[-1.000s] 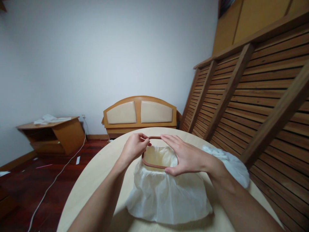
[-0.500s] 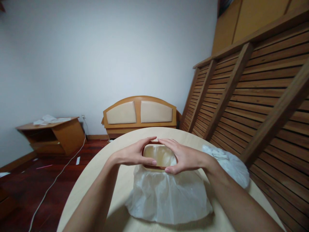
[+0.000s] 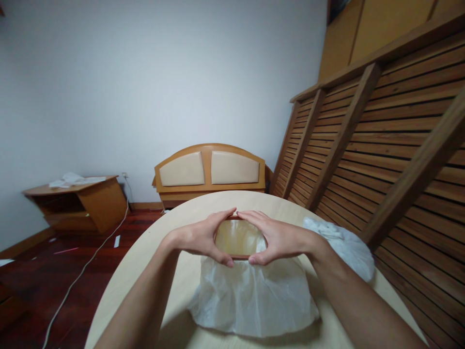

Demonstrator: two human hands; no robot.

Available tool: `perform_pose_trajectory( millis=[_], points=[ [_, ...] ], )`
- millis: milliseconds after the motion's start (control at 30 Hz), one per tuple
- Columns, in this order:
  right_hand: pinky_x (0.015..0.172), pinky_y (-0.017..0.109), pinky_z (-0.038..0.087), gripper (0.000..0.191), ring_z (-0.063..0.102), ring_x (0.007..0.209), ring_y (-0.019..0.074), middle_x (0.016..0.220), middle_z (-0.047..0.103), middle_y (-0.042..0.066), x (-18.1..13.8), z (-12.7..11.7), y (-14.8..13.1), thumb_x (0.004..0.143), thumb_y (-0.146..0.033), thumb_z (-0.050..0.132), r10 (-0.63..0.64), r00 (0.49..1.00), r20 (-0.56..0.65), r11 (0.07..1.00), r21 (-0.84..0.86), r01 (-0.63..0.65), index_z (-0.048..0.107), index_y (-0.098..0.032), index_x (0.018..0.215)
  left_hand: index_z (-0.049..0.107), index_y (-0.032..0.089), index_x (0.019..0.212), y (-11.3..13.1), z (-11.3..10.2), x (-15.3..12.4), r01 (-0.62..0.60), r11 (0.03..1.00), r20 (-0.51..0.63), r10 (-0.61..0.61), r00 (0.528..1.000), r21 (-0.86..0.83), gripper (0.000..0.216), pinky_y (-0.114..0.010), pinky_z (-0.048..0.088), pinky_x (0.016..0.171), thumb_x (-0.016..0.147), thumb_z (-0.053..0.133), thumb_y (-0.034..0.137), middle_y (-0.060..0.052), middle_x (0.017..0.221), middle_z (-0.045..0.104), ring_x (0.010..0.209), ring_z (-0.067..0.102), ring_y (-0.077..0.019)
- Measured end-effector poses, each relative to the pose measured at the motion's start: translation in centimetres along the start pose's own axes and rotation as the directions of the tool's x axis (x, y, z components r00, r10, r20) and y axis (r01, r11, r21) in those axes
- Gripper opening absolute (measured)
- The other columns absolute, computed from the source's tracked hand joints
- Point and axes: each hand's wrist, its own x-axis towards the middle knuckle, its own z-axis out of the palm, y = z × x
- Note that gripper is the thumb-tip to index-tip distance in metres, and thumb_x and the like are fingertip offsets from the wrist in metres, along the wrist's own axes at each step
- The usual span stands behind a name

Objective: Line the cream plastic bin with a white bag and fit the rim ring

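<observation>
A brown oval rim ring (image 3: 240, 257) sits at the mouth of what looks like a small bin, lined with a whitish plastic bag (image 3: 254, 295). The bag's skirt drapes over the outside and hides the body down to the table. Curved round the ring's left end, my left hand (image 3: 205, 238) has its thumb at the front edge and its fingers at the back. My right hand (image 3: 278, 237) grips the right end the same way, fingertips almost meeting the left ones. Inside the opening, a pale yellowish lining shows.
The bin stands on a round, pale wooden table (image 3: 145, 271). A bundled white plastic bag (image 3: 343, 247) lies at its right edge, near a leaning slatted wood panel (image 3: 363, 160). Beyond are a headboard (image 3: 209, 167), a low cabinet (image 3: 103, 203) and a cable (image 3: 78, 276) on the floor.
My left thumb has shifted from over the opening to the ring's front edge. The front of the ring sits slightly lower in view. My right hand has barely moved.
</observation>
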Motion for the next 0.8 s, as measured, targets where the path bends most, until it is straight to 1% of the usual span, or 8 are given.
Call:
perform_pose_trajectory(
  millis=[100, 200, 300, 433, 567, 633, 667, 800],
  points=[
    [0.123, 0.044, 0.031, 0.105, 0.037, 0.146, 0.0373, 0.16, 0.04, 0.007, -0.2, -0.1, -0.3, 0.064, -0.047, 0.084, 0.025, 0.999, -0.02, 1.0, 0.007, -0.025, 0.038, -0.025, 0.156, 0.025, 0.02, 0.159, 0.0, 0.0, 0.1, -0.005, 1.0, 0.003, 0.005, 1.0, 0.005, 0.129, -0.053, 0.021, 0.126, 0.053, 0.092, 0.051, -0.017, 0.164, 0.029, 0.151, 0.029, -0.0368],
    [0.124, 0.046, 0.028, 0.112, 0.032, 0.148, 0.038, 0.162, 0.036, 0.013, -0.3, -0.1, -0.2, 0.062, -0.048, 0.086, 0.058, 0.998, 0.027, 0.998, -0.02, -0.057, 0.035, -0.018, 0.158, 0.024, 0.02, 0.159, 0.1, 0.0, 0.1, -0.021, 1.0, 0.012, 0.021, 1.0, 0.007, 0.128, -0.053, 0.02, 0.126, 0.055, 0.092, 0.05, -0.017, 0.165, 0.028, 0.151, 0.028, -0.036],
    [0.125, 0.05, 0.024, 0.122, 0.025, 0.151, 0.0385, 0.164, 0.028, 0.019, -0.4, -0.1, 0.3, 0.061, -0.056, 0.086, 0.071, 0.994, 0.081, 0.997, -0.038, -0.068, 0.028, -0.013, 0.159, 0.024, 0.02, 0.159, 0.3, -0.1, 0.2, -0.017, 1.0, 0.022, 0.017, 1.0, 0.016, 0.127, -0.053, 0.02, 0.126, 0.055, 0.092, 0.049, -0.017, 0.165, 0.027, 0.151, 0.028, -0.0358],
    [0.125, 0.051, 0.023, 0.128, 0.023, 0.152, 0.0372, 0.167, 0.023, 0.014, -1.2, -0.9, 1.1, 0.059, -0.064, 0.086, 0.057, 0.993, 0.105, 0.998, -0.007, -0.056, 0.024, -0.02, 0.161, 0.023, 0.019, 0.159, 0.8, -0.2, 0.2, 0.014, 1.0, 0.034, -0.014, 0.999, 0.008, 0.125, -0.053, 0.019, 0.126, 0.058, 0.09, 0.048, -0.018, 0.165, 0.027, 0.151, 0.028, -0.0359],
    [0.124, 0.05, 0.025, 0.133, 0.027, 0.151, 0.0381, 0.166, 0.022, 0.017, -2.4, -2.2, 1.5, 0.058, -0.066, 0.086, 0.143, 0.983, 0.119, 0.99, -0.014, -0.142, 0.019, -0.015, 0.162, 0.023, 0.02, 0.159, 1.2, -0.2, 0.2, 0.029, 1.0, 0.04, -0.028, 0.999, 0.0, 0.12, -0.053, 0.019, 0.126, 0.062, 0.088, 0.048, -0.017, 0.165, 0.027, 0.151, 0.027, -0.0354],
    [0.123, 0.05, 0.027, 0.134, 0.03, 0.149, 0.039, 0.165, 0.026, 0.018, -2.7, -2.5, 1.8, 0.057, -0.067, 0.086, 0.194, 0.973, 0.125, 0.981, -0.025, -0.193, 0.021, -0.014, 0.161, 0.024, 0.02, 0.159, 1.2, -0.2, 0.3, 0.02, 1.0, 0.04, -0.02, 0.999, 0.012, 0.121, -0.053, 0.02, 0.126, 0.061, 0.089, 0.049, -0.017, 0.165, 0.027, 0.151, 0.028, -0.0356],
    [0.122, 0.05, 0.03, 0.132, 0.033, 0.148, 0.0391, 0.164, 0.03, 0.017, -2.7, -2.5, 1.9, 0.057, -0.066, 0.086, 0.191, 0.973, 0.129, 0.981, -0.016, -0.191, 0.023, -0.015, 0.161, 0.025, 0.02, 0.159, 1.1, -0.2, 0.3, 0.011, 1.0, 0.037, -0.011, 0.999, 0.015, 0.12, -0.053, 0.02, 0.126, 0.06, 0.089, 0.049, -0.016, 0.164, 0.029, 0.151, 0.028, -0.0358],
    [0.117, 0.046, 0.041, 0.123, 0.046, 0.14, 0.0382, 0.154, 0.048, 0.011, -2.4, -2.1, 2.2, 0.058, -0.061, 0.088, 0.058, 0.991, 0.119, 0.996, 0.062, -0.066, 0.03, -0.022, 0.159, 0.03, 0.023, 0.157, 0.7, -0.1, 0.3, -0.012, 1.0, 0.022, 0.012, 1.0, 0.021, 0.119, -0.051, 0.024, 0.125, 0.058, 0.09, 0.048, -0.015, 0.162, 0.034, 0.149, 0.033, -0.036]
  ],
)
